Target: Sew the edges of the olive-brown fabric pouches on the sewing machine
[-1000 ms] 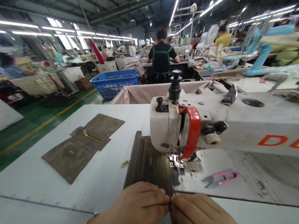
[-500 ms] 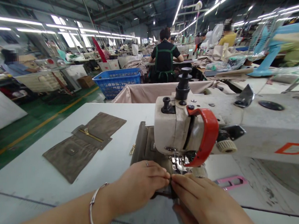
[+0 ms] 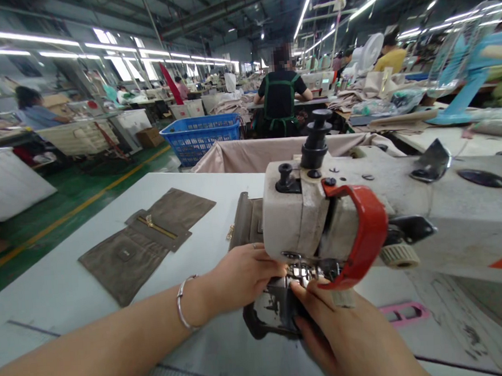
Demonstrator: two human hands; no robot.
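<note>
A brown-grey panel with a gold zipper pull [image 3: 241, 226] lies partly beneath the head of the white sewing machine [image 3: 286, 225]. My left hand [image 3: 242, 277] presses closed fingers on its near end, left of the metal presser foot [image 3: 300, 271]. At the right of the foot, my right hand [image 3: 344, 324] has its fingertips close together at the panel's edge, the thumb lower along the machine bed [image 3: 274, 306]. The hands and the machine head hide much of the panel. Flat on the table at left lies a similar brown-grey piece [image 3: 126, 254] with a gold zipper.
A red guard [image 3: 368, 234] curves over my right hand. Pink thread snips [image 3: 403, 313] lie to its right. Beyond the white table [image 3: 203, 237] are a fabric-lined bin [image 3: 240, 154] and a blue basket [image 3: 202, 135]. A person in a dark shirt [image 3: 283, 94] sits farther back.
The panel has gone farther away under the machine head, baring the machine bed. My left hand has moved forward with it; my right fingers are closer to the foot. The view has shifted slightly.
</note>
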